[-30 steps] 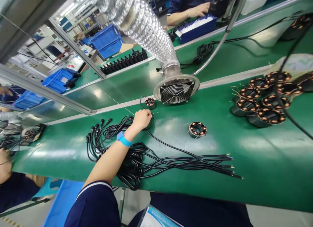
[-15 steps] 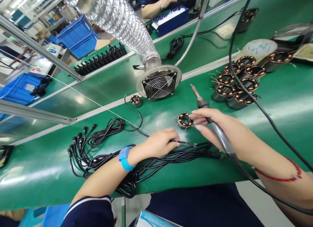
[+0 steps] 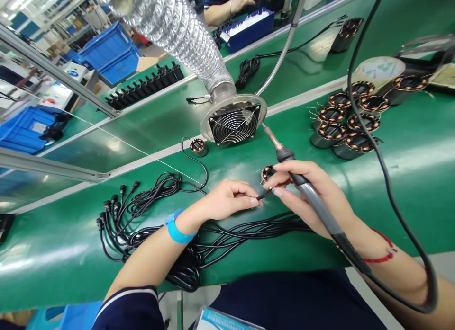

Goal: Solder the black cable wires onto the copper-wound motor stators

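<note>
My left hand (image 3: 227, 200), with a blue wristband, pinches the end of a black cable (image 3: 265, 193) lifted off the green bench. My right hand (image 3: 309, 192) grips a soldering iron (image 3: 302, 181) along its palm, tip pointing up toward the fan, while its fingertips touch the same cable end. A copper-wound stator (image 3: 266, 171) lies just behind both hands, partly hidden by the fingers. A bundle of black cables (image 3: 185, 235) is spread beneath my left forearm, plug ends at the left.
A fume fan (image 3: 232, 123) on a silver duct stands behind the hands. Another stator (image 3: 198, 147) with a cable sits left of it. Several stators (image 3: 346, 124) cluster at right. Blue crates (image 3: 110, 53) and another person's hands (image 3: 245, 1) lie across the belt.
My left hand has lifted one cable end from the bundle toward the stator. My right hand, with the soldering iron, closed in and now touches that end.
</note>
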Demonstrator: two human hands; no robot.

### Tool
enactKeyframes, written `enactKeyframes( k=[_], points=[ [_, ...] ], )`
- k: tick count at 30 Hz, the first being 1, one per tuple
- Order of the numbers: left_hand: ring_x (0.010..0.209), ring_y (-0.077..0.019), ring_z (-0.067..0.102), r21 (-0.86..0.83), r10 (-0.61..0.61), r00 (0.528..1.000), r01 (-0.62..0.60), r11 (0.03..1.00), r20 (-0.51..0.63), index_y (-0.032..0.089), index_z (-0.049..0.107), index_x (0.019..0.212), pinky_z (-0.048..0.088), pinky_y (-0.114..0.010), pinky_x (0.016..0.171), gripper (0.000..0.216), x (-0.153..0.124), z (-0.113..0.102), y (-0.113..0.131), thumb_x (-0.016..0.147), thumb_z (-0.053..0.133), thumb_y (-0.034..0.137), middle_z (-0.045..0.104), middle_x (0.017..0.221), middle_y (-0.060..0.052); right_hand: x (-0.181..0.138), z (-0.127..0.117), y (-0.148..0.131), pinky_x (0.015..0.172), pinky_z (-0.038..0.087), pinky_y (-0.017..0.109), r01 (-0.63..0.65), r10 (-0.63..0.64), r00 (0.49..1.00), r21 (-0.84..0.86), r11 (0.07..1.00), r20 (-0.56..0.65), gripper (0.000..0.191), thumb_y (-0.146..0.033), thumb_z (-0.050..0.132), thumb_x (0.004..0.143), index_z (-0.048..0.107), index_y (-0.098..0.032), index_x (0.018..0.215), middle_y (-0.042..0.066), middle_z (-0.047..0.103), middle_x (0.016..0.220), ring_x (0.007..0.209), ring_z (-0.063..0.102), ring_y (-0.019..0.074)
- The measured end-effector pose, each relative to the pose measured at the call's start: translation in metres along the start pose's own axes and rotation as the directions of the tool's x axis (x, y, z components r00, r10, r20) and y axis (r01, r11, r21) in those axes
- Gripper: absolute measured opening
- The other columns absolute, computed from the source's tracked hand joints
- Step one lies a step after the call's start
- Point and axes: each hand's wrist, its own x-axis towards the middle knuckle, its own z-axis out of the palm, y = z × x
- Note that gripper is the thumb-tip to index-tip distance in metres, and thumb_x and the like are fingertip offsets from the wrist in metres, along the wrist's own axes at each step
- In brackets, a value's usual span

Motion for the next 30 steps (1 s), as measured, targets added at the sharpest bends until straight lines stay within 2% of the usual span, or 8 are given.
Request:
enactKeyframes(
  k=[6, 10, 14, 17, 20, 22, 25, 30],
  points=[
    [0.067, -0.0092, 0.046, -0.174, 0.039, 0.964, -0.087, 0.981, -0.262, 0.015, 0.060, 0.081, 0.038, -0.024, 0.065, 0.042, 0.005, 0.009, -0.001, 0.078, 0.068, 0.056, 0.054, 0.072, 0.001, -0.006, 0.009, 0.015, 0.069, 0.057, 0.019, -0.104, 0.102, 0.995, 0.130, 0.986, 0.020, 0.032, -0.017, 0.060, 0.090, 0.050, -0.026, 0.119, 0.000, 0.068, 0.088, 0.076, 0.067, 0.0092],
    [0.060, -0.0078, 0.040, -0.165, 0.012, 0.963, -0.059, 0.984, -0.270, 0.017, 0.051, 0.073, 0.035, -0.023, 0.060, 0.042, 0.007, 0.017, -0.003, 0.081, 0.064, 0.056, 0.047, 0.064, 0.004, -0.013, 0.018, 0.023, 0.071, 0.058, 0.020, -0.134, 0.135, 0.991, 0.141, 0.981, 0.000, 0.035, -0.018, 0.061, 0.088, 0.049, -0.026, 0.121, 0.001, 0.067, 0.092, 0.079, 0.068, 0.0099],
    [0.059, -0.0081, 0.039, -0.025, 0.018, 0.951, -0.027, 0.999, -0.308, 0.017, 0.052, 0.075, 0.032, -0.023, 0.058, 0.031, 0.006, 0.023, -0.004, 0.086, 0.059, 0.045, 0.048, 0.064, 0.004, -0.015, 0.020, 0.024, 0.074, 0.059, 0.022, -0.094, 0.097, 0.995, 0.094, 0.991, -0.028, 0.038, -0.018, 0.062, 0.088, 0.049, -0.026, 0.123, 0.002, 0.066, 0.095, 0.082, 0.068, 0.0108],
    [0.060, -0.0092, 0.040, 0.073, 0.063, 0.951, -0.042, 0.996, -0.304, 0.017, 0.053, 0.074, 0.033, -0.024, 0.059, 0.025, 0.005, 0.022, -0.001, 0.087, 0.057, 0.038, 0.049, 0.064, 0.004, -0.014, 0.019, 0.022, 0.071, 0.059, 0.022, -0.047, 0.049, 0.999, 0.059, 0.997, -0.022, 0.037, -0.017, 0.062, 0.089, 0.049, -0.025, 0.122, 0.000, 0.066, 0.091, 0.079, 0.067, 0.0102],
    [0.072, -0.0121, 0.050, 0.116, 0.123, 0.960, -0.096, 0.989, -0.251, 0.017, 0.057, 0.075, 0.040, -0.026, 0.070, 0.021, 0.004, 0.020, 0.003, 0.087, 0.057, 0.034, 0.058, 0.072, 0.000, -0.012, 0.020, 0.019, 0.068, 0.057, 0.019, 0.001, 0.001, 0.999, 0.044, 0.999, -0.043, 0.036, -0.013, 0.061, 0.089, 0.049, -0.025, 0.120, -0.002, 0.065, 0.086, 0.075, 0.065, 0.0083],
    [0.072, -0.0123, 0.055, -0.014, 0.063, 0.986, -0.066, 0.998, -0.154, 0.017, 0.057, 0.079, 0.043, -0.026, 0.071, 0.023, 0.004, 0.019, 0.004, 0.087, 0.057, 0.039, 0.062, 0.074, -0.001, -0.010, 0.020, 0.018, 0.066, 0.055, 0.017, 0.019, -0.016, 0.998, 0.051, 0.998, -0.055, 0.036, -0.011, 0.062, 0.088, 0.049, -0.025, 0.119, -0.003, 0.064, 0.084, 0.072, 0.064, 0.0068],
    [0.050, -0.0068, 0.044, -0.242, -0.098, 0.992, 0.075, 0.967, -0.083, 0.017, 0.054, 0.078, 0.035, -0.022, 0.053, 0.026, 0.008, 0.019, 0.002, 0.082, 0.061, 0.042, 0.055, 0.062, 0.004, -0.009, 0.017, 0.019, 0.068, 0.056, 0.017, -0.013, 0.015, 0.999, 0.048, 0.999, -0.040, 0.036, -0.012, 0.062, 0.088, 0.050, -0.024, 0.120, -0.003, 0.066, 0.085, 0.073, 0.066, 0.0067],
    [0.051, -0.0052, 0.037, -0.238, -0.140, 0.927, 0.058, 0.970, -0.348, 0.016, 0.055, 0.066, 0.029, -0.021, 0.053, 0.013, 0.022, 0.015, -0.005, 0.072, 0.061, 0.027, 0.046, 0.053, 0.007, -0.014, -0.001, 0.016, 0.065, 0.058, 0.023, -0.210, 0.207, 0.977, -0.121, 0.970, -0.043, 0.038, -0.023, 0.054, 0.096, 0.051, -0.025, 0.134, 0.000, 0.073, 0.091, 0.067, 0.069, 0.0098]
  ],
)
